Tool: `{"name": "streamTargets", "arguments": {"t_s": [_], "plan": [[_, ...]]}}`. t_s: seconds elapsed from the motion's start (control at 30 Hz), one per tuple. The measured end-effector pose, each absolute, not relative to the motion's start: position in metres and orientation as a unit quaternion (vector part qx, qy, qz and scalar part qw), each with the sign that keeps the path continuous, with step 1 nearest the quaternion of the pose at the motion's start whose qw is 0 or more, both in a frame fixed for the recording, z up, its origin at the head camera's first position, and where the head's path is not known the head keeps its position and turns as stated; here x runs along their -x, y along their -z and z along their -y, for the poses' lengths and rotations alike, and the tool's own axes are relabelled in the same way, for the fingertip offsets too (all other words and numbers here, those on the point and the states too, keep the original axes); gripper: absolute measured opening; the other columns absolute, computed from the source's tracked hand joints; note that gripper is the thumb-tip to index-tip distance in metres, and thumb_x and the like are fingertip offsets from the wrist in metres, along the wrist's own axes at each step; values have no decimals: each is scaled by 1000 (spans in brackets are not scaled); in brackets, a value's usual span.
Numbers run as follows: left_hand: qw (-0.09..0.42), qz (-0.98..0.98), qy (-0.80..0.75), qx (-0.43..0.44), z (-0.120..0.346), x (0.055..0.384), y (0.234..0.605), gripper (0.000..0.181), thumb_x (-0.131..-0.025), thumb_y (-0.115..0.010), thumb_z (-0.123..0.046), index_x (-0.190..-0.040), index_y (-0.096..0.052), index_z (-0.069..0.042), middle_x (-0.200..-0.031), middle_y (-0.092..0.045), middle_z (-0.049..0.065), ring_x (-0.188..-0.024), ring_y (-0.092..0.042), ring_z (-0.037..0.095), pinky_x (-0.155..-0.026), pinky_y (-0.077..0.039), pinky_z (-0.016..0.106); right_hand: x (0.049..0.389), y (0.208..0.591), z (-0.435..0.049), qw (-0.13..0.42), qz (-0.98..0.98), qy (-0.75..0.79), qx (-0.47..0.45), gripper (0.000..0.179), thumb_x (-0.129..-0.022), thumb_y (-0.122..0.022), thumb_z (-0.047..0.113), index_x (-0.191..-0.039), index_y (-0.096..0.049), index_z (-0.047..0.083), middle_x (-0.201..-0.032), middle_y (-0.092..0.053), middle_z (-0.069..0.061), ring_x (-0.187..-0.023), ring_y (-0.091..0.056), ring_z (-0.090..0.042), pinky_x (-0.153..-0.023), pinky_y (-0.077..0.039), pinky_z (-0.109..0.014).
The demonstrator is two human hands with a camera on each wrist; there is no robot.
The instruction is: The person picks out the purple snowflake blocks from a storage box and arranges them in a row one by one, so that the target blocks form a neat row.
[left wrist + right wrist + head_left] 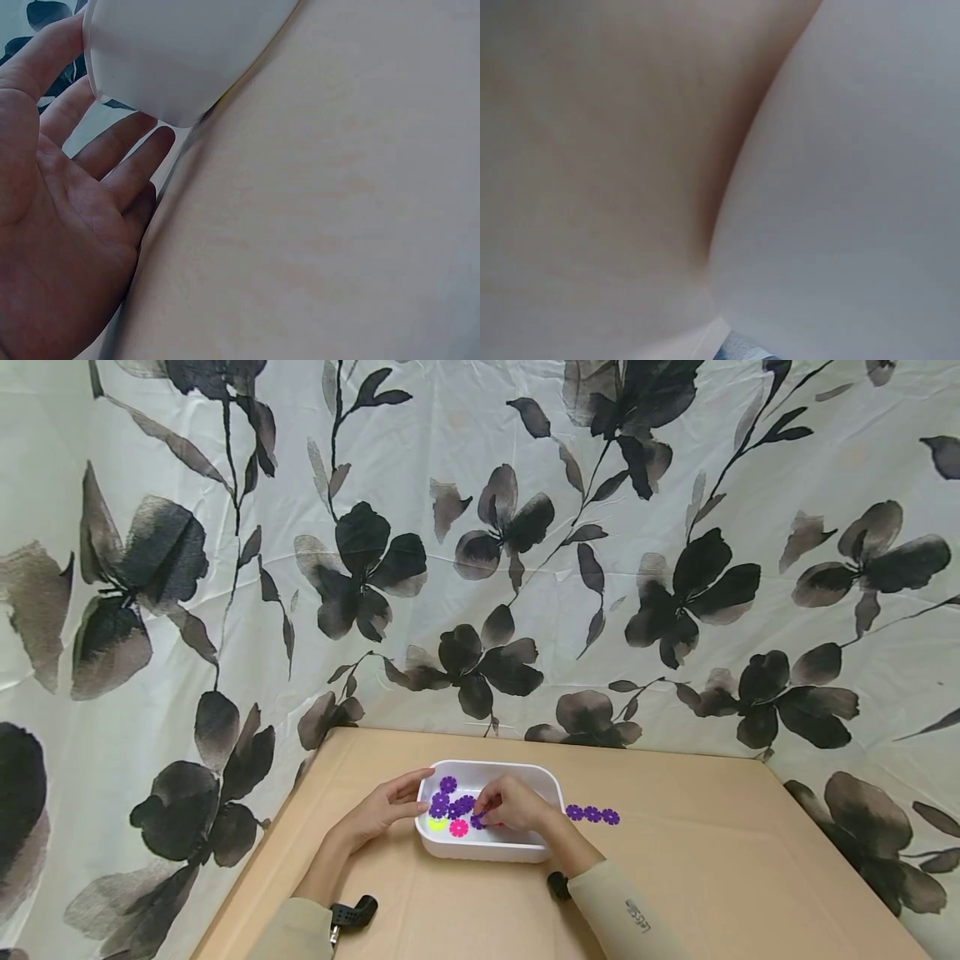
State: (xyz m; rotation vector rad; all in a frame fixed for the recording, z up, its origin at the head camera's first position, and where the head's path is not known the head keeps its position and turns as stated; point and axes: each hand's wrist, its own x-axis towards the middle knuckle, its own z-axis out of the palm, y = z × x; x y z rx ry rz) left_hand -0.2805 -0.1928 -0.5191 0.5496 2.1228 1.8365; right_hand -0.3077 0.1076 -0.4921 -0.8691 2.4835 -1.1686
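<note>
In the head view my right hand [513, 806] reaches into a white plastic tub [487, 852], thumb and fingers pinched together at a purple notched, flower-shaped disc [477, 821]. Several more purple discs [439, 804] lie at the tub's left end, with a yellow disc [437, 824] and a pink disc [459, 828] near its front wall. My left hand [382, 810] holds the tub's left end, thumb and index finger at the rim. From the left wrist, its other fingers [124, 154] show loosely bent beneath the tub's end. The right wrist view shows the tub's outer wall [840, 195], not the fingers.
Right of the tub, three purple discs [592, 814] lie in a row on the tan table [712, 860]. A cloth with dark printed flowers [480, 527] hangs behind the table and down its sides. Black wrist devices [355, 913] sit on both forearms.
</note>
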Motion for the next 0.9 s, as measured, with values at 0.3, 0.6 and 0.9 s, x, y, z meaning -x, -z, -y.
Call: {"name": "streamTargets", "arguments": {"t_s": [0.3, 0.6, 0.9], "plan": [[141, -732, -637, -195, 194, 281, 518, 70, -99, -73, -23, -161, -40, -15, -169, -34, 15, -154, -36, 39, -121, -40, 38, 309, 488, -109, 113, -849, 426, 293, 13, -90, -78, 0, -102, -82, 2, -96, -76, -8, -78, -62, -10, -63, -54, -19], [143, -734, -634, -195, 193, 282, 520, 71, -99, -73, -24, -161, -40, -15, -168, -34, 16, -153, -37, 40, -122, -38, 42, 298, 473, -124, 59, -809, 538, 230, 20, -93, -78, 6, -112, -81, 8, -106, -73, -8, -89, -69, -17, -76, -61, -21], [143, -732, -637, -193, 194, 282, 520, 71, -99, -73, -22, -161, -40, -13, -169, -33, 17, -153, -37, 40, -119, -42, 32, 281, 458, -153, 15, -775, 604, 186, 24, -92, -80, 14, -116, -80, 14, -116, -66, -12, -84, -72, -24, -76, -66, -33]]}}
